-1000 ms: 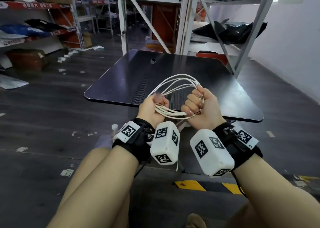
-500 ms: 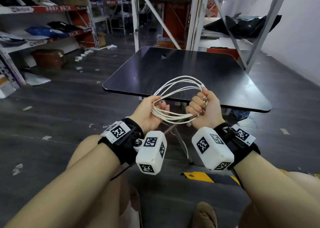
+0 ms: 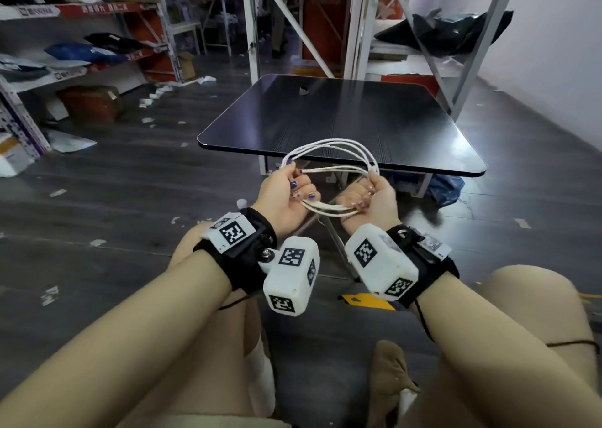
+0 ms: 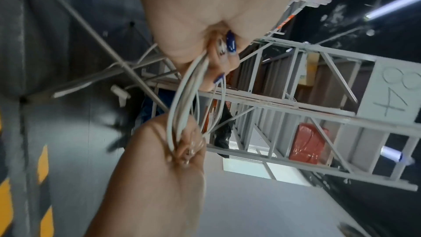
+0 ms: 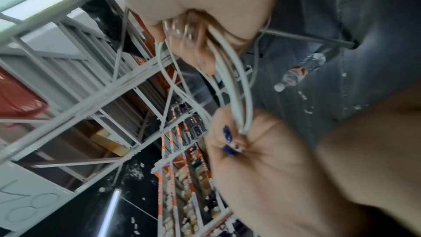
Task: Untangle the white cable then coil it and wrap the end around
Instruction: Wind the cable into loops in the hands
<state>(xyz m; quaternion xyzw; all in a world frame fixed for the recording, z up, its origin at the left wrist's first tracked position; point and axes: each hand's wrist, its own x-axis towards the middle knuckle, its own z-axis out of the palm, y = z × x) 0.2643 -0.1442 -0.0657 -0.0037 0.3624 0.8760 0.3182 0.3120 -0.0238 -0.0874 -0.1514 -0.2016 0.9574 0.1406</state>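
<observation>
The white cable [image 3: 329, 147] is gathered into a loose coil of several loops, held in the air in front of the black table's near edge. My left hand [image 3: 288, 196] grips the coil's left side with curled fingers, and my right hand [image 3: 369, 198] grips its right side in a fist. Both palms face up towards me. In the left wrist view the cable [image 4: 184, 104] runs from my left hand [image 4: 205, 42] down to my right hand [image 4: 173, 150]. Seen from the right wrist, the cable strands [image 5: 234, 86] span from my right hand [image 5: 200, 24] to my left hand [image 5: 246, 147].
The black table [image 3: 325, 111] stands ahead, with a small hole [image 3: 303, 91] near its far edge. White metal racks [image 3: 365, 24] rise behind it, and shelves with parcels [image 3: 81, 50] line the left. A plastic bottle [image 5: 298, 71] lies on the dark floor.
Both hands have turned palm-up and dropped below the table's near edge, further from the table. The coil is stretched a little wider between them.
</observation>
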